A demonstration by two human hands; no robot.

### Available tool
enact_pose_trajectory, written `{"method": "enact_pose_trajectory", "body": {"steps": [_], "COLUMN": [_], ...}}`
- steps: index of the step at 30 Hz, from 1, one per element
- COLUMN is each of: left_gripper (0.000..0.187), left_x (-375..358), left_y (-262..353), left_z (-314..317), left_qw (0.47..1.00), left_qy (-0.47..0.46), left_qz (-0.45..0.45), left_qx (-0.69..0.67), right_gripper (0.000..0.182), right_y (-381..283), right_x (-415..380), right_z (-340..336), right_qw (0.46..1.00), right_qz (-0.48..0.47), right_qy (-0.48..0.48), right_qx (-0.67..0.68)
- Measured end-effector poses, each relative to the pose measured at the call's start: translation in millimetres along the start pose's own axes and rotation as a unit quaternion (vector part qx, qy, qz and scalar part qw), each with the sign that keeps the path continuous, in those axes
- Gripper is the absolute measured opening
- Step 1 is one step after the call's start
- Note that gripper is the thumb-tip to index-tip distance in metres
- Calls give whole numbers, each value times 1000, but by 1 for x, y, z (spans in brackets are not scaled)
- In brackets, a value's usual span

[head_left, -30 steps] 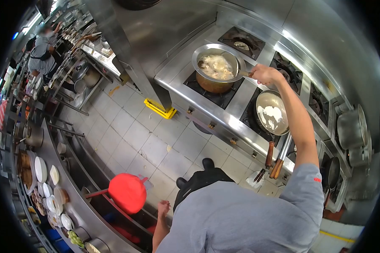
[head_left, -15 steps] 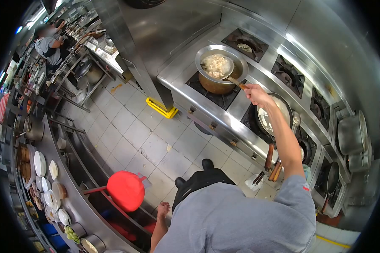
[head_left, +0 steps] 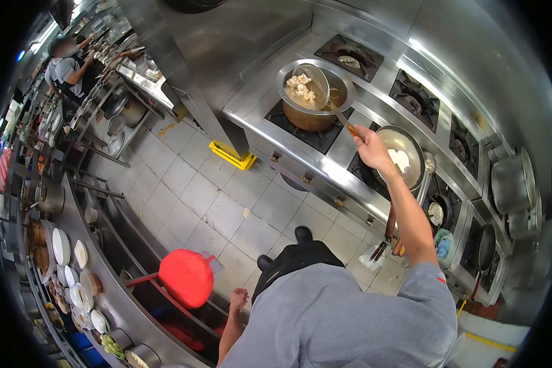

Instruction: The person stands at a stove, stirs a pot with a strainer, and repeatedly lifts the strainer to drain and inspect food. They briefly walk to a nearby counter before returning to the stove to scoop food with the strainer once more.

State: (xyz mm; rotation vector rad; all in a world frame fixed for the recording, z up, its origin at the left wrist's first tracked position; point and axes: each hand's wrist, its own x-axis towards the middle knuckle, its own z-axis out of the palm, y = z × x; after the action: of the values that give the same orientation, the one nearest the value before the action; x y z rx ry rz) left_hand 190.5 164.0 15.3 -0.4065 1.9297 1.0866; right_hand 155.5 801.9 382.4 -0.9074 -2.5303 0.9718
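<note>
My right hand [head_left: 370, 146] is closed round the handle of a strainer [head_left: 317, 86], whose basket hangs inside a wide pot [head_left: 313, 119] on the stove. Pale chunks of food [head_left: 301, 89] lie in the basket, over brownish liquid. Just below and right of this hand, a frying pan [head_left: 413, 152] with something white in it sits on a burner. My left hand [head_left: 238, 299] is low by my side, with its fingers curled and too small to read clearly; no held object shows there.
A red round object [head_left: 186, 278] rests by the left counter [head_left: 113, 276], which bears stacked plates [head_left: 61, 246]. A yellow bracket [head_left: 232, 155] stands at the stove's corner post. Another person [head_left: 67, 70] works at the far upper left. Pans [head_left: 484, 248] stand at the right.
The strainer has shifted and tilted in the pot, and the food has gathered toward its left side. My right hand has moved slightly down. The view has shifted a little.
</note>
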Motion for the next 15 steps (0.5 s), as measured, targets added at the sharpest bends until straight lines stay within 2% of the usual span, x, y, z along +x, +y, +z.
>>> {"method": "enact_pose_trajectory", "body": {"steps": [4, 7, 13, 15], "left_gripper": [14, 14, 12, 12], "left_x": [4, 8, 13, 12], "left_y": [-8, -10, -2, 1], "left_z": [-4, -6, -5, -2], "left_qw": [1000, 1000, 1000, 1000], "left_qy": [-14, -25, -23, -20], "left_qz": [4, 3, 15, 7], "left_qx": [-18, -19, 5, -5], "right_gripper": [40, 41, 38, 36], "right_y": [-5, -25, -38, -35], "right_x": [-12, -23, -40, -39], "right_z": [-1, -15, -35, -42], "right_qw": [998, 998, 998, 995], "right_qz": [-36, 49, 18, -57], "right_qy": [46, 7, 11, 39], "right_qx": [-20, -32, -51, -67]}}
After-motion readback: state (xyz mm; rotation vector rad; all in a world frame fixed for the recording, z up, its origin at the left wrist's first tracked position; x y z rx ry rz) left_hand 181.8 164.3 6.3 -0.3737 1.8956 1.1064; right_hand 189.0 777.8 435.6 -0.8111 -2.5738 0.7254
